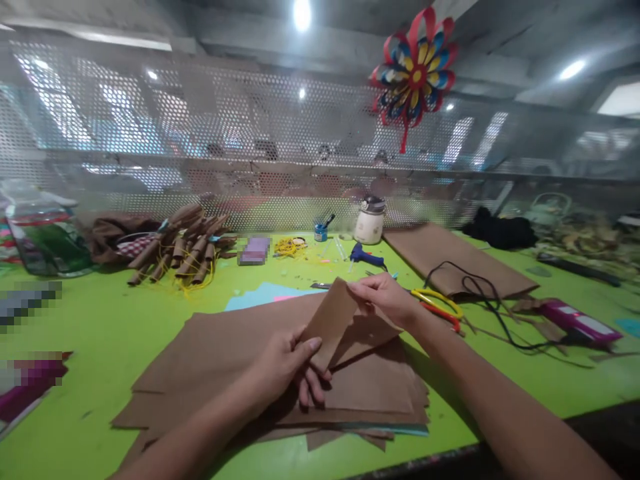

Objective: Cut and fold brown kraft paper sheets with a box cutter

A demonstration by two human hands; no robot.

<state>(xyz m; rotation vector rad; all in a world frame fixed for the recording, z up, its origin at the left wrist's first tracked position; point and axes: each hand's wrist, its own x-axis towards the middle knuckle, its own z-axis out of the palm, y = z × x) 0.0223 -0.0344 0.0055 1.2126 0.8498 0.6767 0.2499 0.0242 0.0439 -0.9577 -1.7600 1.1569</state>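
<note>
A small sheet of brown paper (330, 319) is held up between my two hands, with part of it bent or folded over. My left hand (295, 360) grips its lower left edge, thumb on top and fingers underneath. The fingers of my right hand (383, 293) pinch its upper right corner. Below them lies a stack of large brown paper sheets (200, 360) with uneven edges. Light blue paper (257, 293) and a bit of pink paper show behind the stack. Scissors with yellow and orange handles (437, 301) rest just beyond my right forearm.
Behind stand a blue glue gun (367, 255), a white bottle (369, 223) and yellow string (290, 247). Rolled brown bundles (183, 250) and a large jar (47, 233) are at left. A brown sheet (460, 260), black cord (493, 303) and purple box (580, 322) lie right.
</note>
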